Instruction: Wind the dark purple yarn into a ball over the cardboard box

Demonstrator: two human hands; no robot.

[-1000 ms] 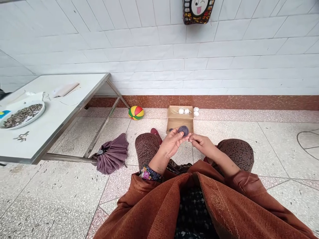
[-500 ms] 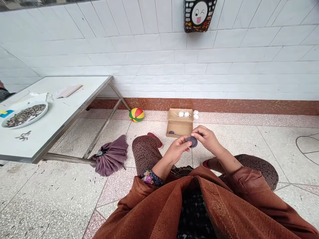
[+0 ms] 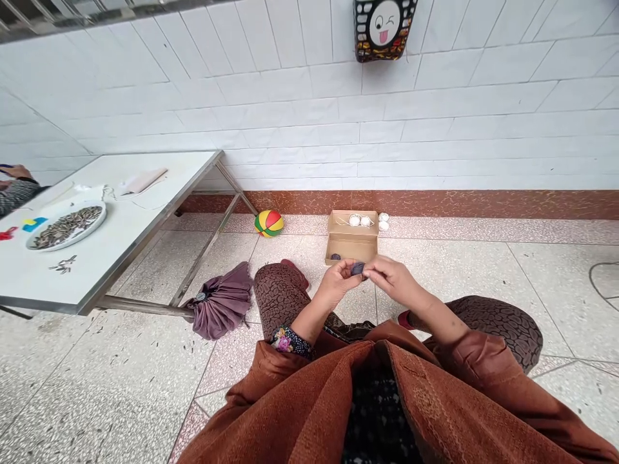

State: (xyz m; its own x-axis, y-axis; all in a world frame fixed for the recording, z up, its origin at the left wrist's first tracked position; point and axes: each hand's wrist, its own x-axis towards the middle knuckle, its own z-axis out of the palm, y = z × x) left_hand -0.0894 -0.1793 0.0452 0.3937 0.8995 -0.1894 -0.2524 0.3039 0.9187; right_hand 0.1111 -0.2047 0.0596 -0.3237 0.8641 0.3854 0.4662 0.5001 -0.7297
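Note:
A small dark grey-purple ball of yarn [image 3: 357, 268] is held up in front of me, near the front edge of an open cardboard box [image 3: 352, 246]. The fingers of my left hand [image 3: 337, 283] are closed around its left side. From the right, my right hand [image 3: 391, 278] pinches at the ball's edge with thumb and fingers; any loose strand there is too thin to make out. A second dark ball [image 3: 335, 257] lies in the box. White balls of yarn [image 3: 360, 220] rest in its raised lid, and more white balls [image 3: 383, 222] sit beside it on the floor.
On the left stands a white table [image 3: 48, 283] with a plate of seeds [image 3: 68, 227]. A purple folded cloth item [image 3: 222, 303] lies by its leg, and a colourful ball [image 3: 269, 223] nearby. Another person's hand [image 3: 17, 171] shows at far left. A black basket [image 3: 384, 32] hangs on the wall.
Both hands have shifted slightly left with the ball of yarn, which is turned and more covered by fingers. My right hand has come down to its side. The view has moved a little left.

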